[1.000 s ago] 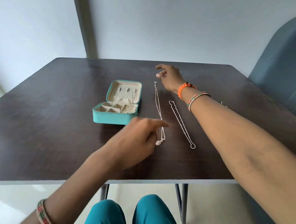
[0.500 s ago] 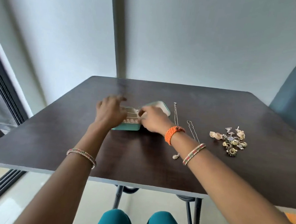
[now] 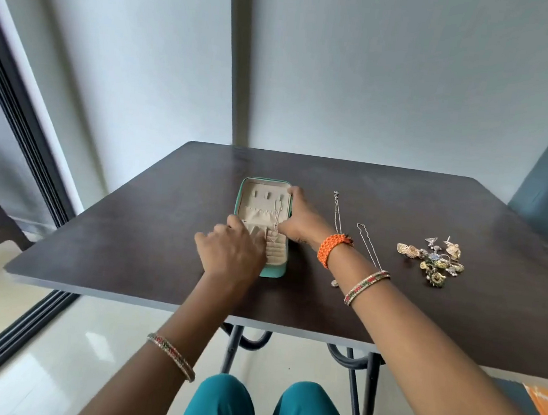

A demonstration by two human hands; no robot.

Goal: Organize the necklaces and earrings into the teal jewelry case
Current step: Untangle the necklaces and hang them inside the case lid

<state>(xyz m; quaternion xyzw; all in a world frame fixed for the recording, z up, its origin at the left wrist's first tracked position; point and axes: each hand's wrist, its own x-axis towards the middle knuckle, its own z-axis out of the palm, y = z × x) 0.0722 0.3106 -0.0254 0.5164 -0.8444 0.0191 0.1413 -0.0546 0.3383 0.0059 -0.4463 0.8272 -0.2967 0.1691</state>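
The teal jewelry case (image 3: 272,271) lies open a little left of the frame's centre, flat on the dark counter (image 3: 128,243), its long axis running from the near edge up toward the wall. The lid half is the farther one, with small tabs and a gathered pocket; the near half holds ring rolls and small compartments. A thin chain (image 3: 277,217) (one necklace, apparently) hangs down the right side of the lid lining, across the pocket.

The left hand (image 3: 231,253) rests over the near left part of the case, its fingers curled loosely on the compartments; whether they pinch anything I cannot tell. The right hand (image 3: 298,219) lies along the case's right edge, fingers spread apart and pressed against the rim, seemingly steadying it rather than gripping anything.

Right of that wrist, two more necklaces (image 3: 367,248) lie stretched on the counter, roughly parallel to the case's long axis, partly hidden by the right forearm. Farther right sits a heap of earrings (image 3: 434,261), well apart from the case.

The relation that matters: everything still loose lies to the right of the case, so the right hand is the nearer one, and a chain picked up by its far end would already line up with the lid.
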